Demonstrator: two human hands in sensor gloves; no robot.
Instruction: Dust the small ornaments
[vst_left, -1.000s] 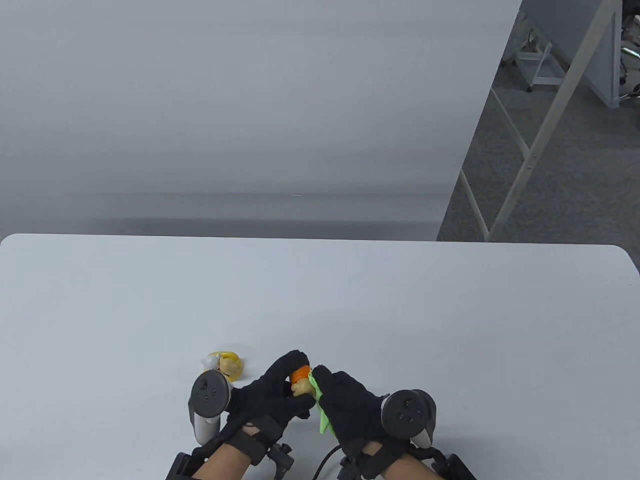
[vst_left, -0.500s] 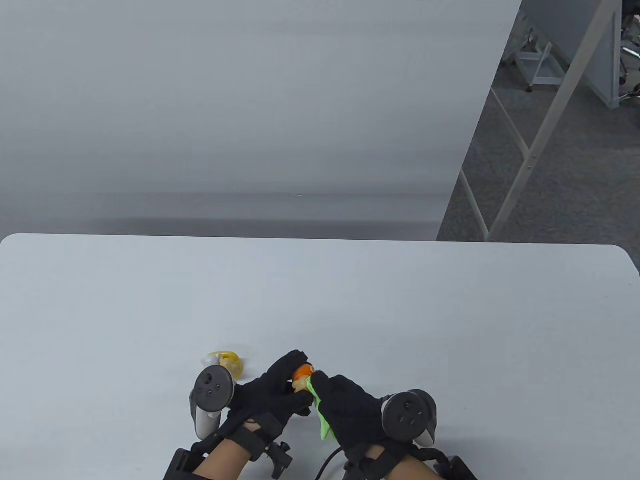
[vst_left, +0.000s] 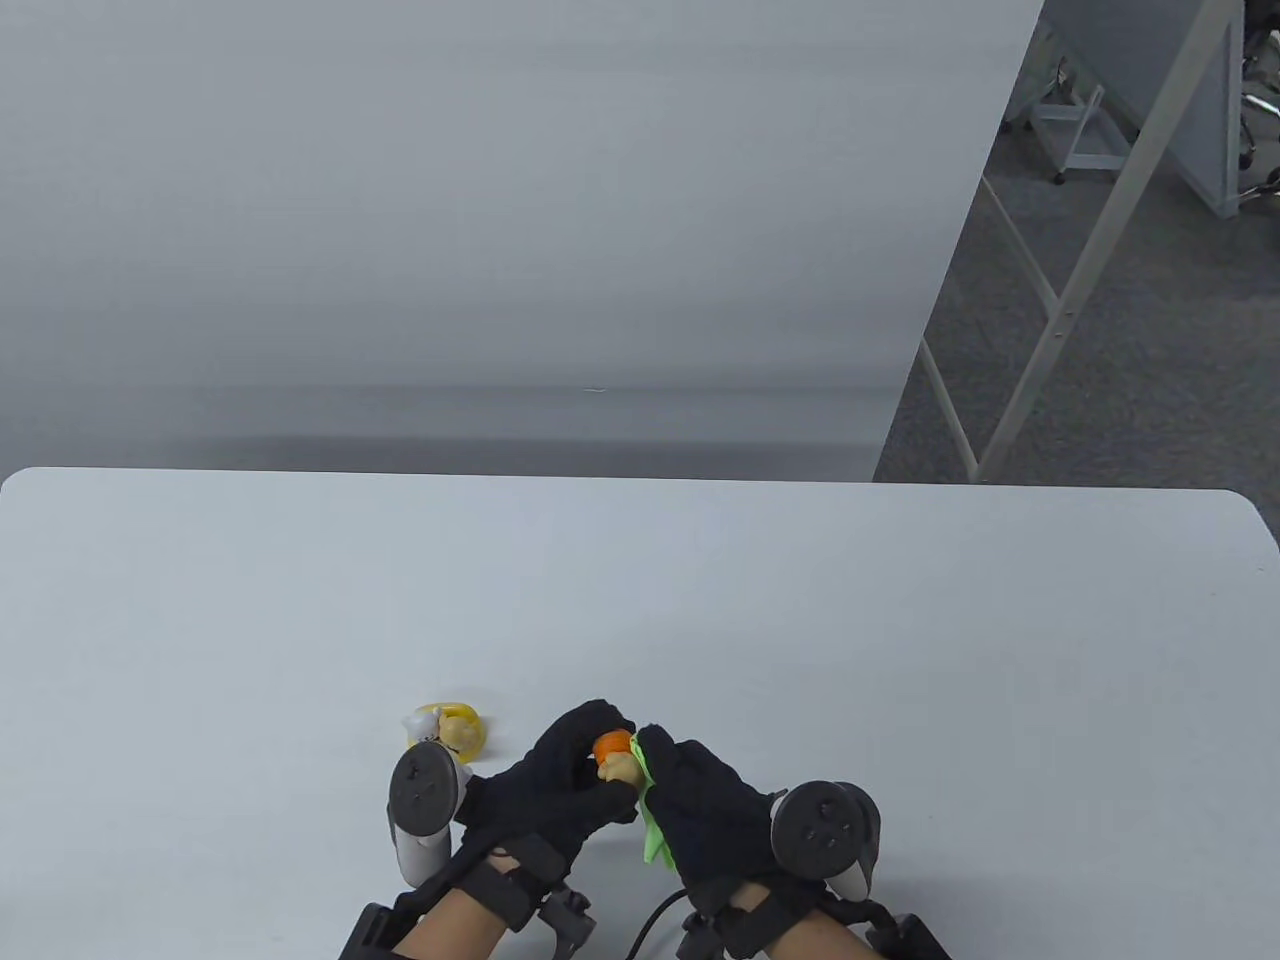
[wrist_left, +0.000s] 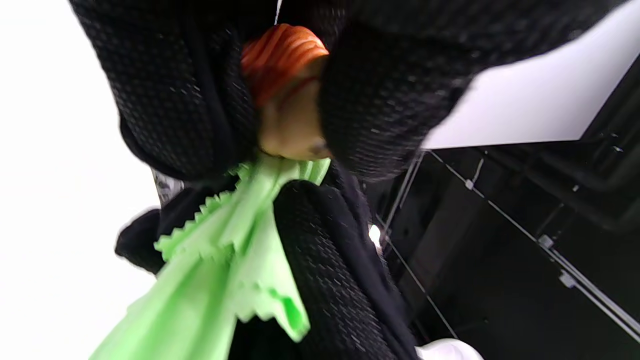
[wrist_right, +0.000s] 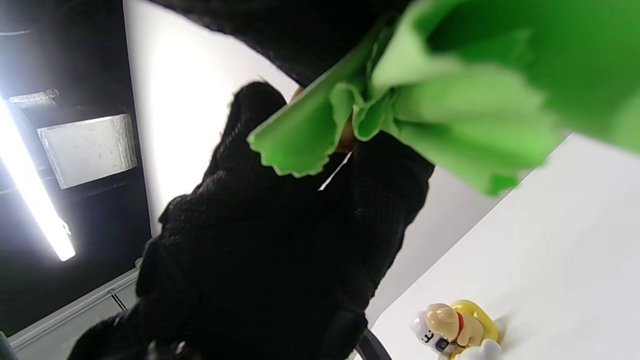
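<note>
Low in the centre of the table view, a small figurine with an orange ribbed cap and tan body (vst_left: 614, 756) is held just above the white table (vst_left: 800, 620), pinched between the fingers of the left hand (vst_left: 545, 790); the left wrist view shows it near the top centre of the frame, gloved fingers clamped on either side of the cap and face. Pressed against its underside is a green cleaning cloth with pinked edges (wrist_left: 225, 260), which the right hand (vst_left: 700, 805) grips bunched in its closed fingers, a tail of cloth hanging out below the palm. The step in hand looks like wiping this ornament, and doing it well probably means keeping the left pinch firm but narrow, so the fingers cover as little surface as possible, then rolling the figurine a little between wipes so the cloth reaches the grooves of the cap and the parts now hidden under the glove. Short strokes with a folded edge should suit the ribbing better than the loose bunch. To the left, just beyond the left tracker, a second ornament, a small dog figure on a yellow base (wrist_right: 457, 327), stands on the table and likely waits its turn.
</note>
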